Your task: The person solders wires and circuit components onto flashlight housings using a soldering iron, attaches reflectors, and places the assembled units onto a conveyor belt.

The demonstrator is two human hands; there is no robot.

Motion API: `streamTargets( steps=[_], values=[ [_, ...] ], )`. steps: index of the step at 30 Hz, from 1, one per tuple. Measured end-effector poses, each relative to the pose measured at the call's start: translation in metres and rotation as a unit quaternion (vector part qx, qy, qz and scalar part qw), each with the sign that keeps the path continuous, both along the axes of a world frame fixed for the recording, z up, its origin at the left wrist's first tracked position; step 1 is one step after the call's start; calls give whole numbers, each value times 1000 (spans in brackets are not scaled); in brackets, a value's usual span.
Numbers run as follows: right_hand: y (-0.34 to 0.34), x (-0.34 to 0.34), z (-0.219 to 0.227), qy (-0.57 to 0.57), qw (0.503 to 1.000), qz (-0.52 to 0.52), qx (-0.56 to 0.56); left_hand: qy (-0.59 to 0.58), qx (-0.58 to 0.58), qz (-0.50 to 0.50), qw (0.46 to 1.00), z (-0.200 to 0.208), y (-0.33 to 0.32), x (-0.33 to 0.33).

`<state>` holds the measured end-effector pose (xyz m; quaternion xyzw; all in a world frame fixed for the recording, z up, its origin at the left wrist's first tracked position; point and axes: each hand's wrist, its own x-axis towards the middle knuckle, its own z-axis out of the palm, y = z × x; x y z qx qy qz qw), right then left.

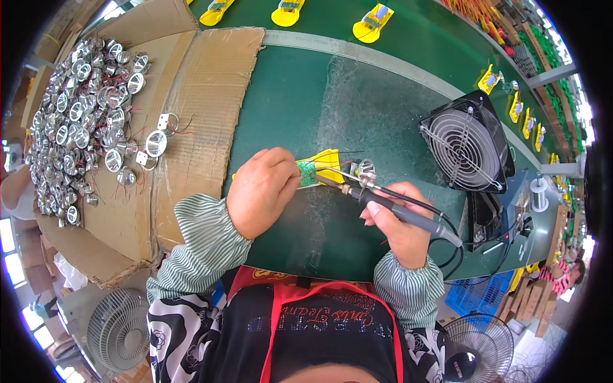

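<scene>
A long green work table (300, 108), matt and scuffed pale in the middle, fills most of what I see. On its left lies flattened brown corrugated cardboard (198, 108), rough-edged, bearing a dense heap of shiny silver reflector cups (80, 121) with thin red and black wires; a few cups lie loose beside the heap. To the right stands a square black fan (469, 143) with a round wire grille. Along the far side of the table lie flat yellow plastic holders (373, 22) in a row.

Near the table's front edge, the left hand (262, 191) presses down, fingers curled together, on a small green circuit board (308, 173) seated in a yellow holder (329, 165). The right hand (399, 223) is clamped round the dark grip of a soldering iron (389, 205), its metal tip touching the board's edge just beside a small silver reflector cup (365, 168). A black cord (450, 246) trails from the iron
</scene>
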<state>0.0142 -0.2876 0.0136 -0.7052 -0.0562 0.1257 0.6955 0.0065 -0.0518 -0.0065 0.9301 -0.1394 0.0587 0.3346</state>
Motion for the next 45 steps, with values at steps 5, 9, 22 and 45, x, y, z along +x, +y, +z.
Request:
streamTargets(
  steps=[5, 9, 22, 45],
  values=[
    [-9, -2, 7, 19, 999, -24, 10, 2, 1, -1, 1000, -1, 0, 0],
    [-13, -4, 5, 16, 999, -24, 14, 3, 6, -4, 1000, 0, 0, 0],
    [-23, -15, 7, 24, 998, -48, 30, 18, -3, -3, 1000, 1, 0, -1],
    [4, -1, -6, 10, 1000, 5, 11, -1, 0, 17, 1000, -1, -1, -2]
  ],
)
